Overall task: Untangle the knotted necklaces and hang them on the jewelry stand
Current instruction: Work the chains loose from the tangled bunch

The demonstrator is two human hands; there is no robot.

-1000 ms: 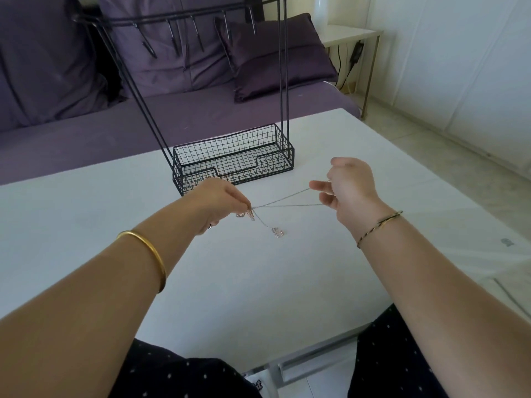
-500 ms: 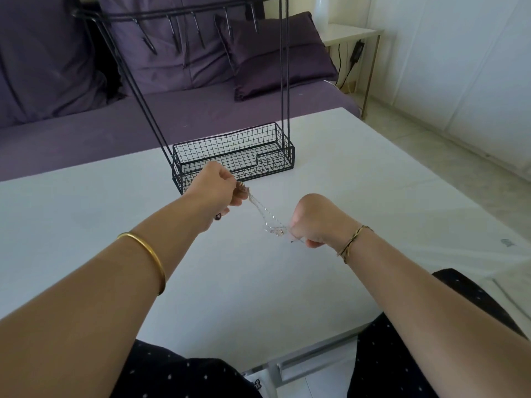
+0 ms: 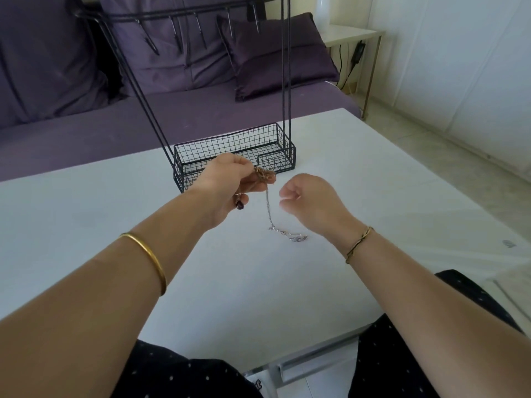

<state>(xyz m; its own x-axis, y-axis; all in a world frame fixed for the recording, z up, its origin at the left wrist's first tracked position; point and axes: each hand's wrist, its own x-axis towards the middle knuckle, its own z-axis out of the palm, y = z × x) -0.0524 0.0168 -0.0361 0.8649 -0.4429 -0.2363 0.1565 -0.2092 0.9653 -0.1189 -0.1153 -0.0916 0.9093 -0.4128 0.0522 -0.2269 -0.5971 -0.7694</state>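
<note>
- White table point(image 3: 115, 214) is being used as the work surface, in a room w/ a purple sofa point(image 3: 201, 110) right behind it & pale walls at R.
- Nearest the camera, dark dotted clothing point(image 3: 186, 374) is being shown at the table's near edge.
- Both forearms are being stretched out over the tabletop. A gold bangle point(image 3: 149, 259) is being worn on the L one & a braided bracelet point(image 3: 359, 244) on the R wrist.
- Silver chain point(image 3: 290, 236): its lower end is being left lying on the table, just beside the R wrist. The rest is being hung straight up from there to the L hand.
- R hand point(image 3: 311, 202) is being held above the table w/ fingers curled in toward the palm & nothing seen in them. It is being kept just R of the hanging chain, not touching it.
- L hand point(image 3: 227, 182) is being held raised, in front of the stand's basket. A gold tangle point(image 3: 264, 175) of necklace links is being pinched btwn thumb & fingertips, w/ the silver chain dangling from that knot.
- Jewelry stand point(image 3: 235, 152), black wire, is being kept upright on the table's far half, its mesh basket base just behind the L hand. Its top bar w/ hooks point(image 3: 199, 30) is being seen high up, well apart from the necklaces.
- Farthest back, purple cushions point(image 3: 275, 53) are being propped on the sofa, & a small side table point(image 3: 353, 34) is being shown at far R.
</note>
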